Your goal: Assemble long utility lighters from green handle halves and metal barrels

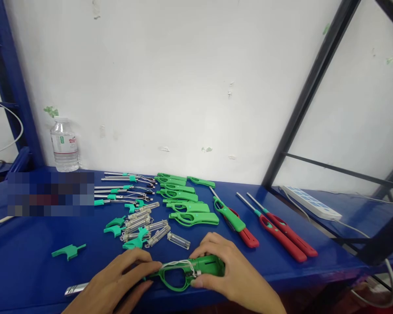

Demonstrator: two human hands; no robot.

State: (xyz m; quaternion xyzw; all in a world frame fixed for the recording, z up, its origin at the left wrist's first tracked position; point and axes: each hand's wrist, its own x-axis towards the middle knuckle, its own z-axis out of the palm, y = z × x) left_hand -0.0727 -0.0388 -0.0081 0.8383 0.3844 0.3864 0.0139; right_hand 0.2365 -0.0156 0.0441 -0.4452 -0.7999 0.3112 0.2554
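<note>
Near the table's front edge, a green half casing of a long-nose gas lighter (pixel 176 288) lies open side up between my hands. White wires (pixel 179 262) and a small metal-ended part sit inside it. My right hand (pixel 231 272) grips its handle end, thumb pressing near that metal-ended part. My left hand (pixel 127 277) is closed round the front end, where the metal nozzle (pixel 76 288) comes out to the left beneath the hand. Just beyond are clear plastic fuel tanks (pixel 178 240) and teal triggers (pixel 68 251) lying loose.
Several green casings (pixel 194 219) lie in a column behind, beside metal nozzles with wires (pixel 118 190). Red-handled lighters (pixel 283 237) and a green-and-red one (pixel 231 216) lie to the right. A water bottle (pixel 64 146) stands back left; a power strip (pixel 309 203) is at right.
</note>
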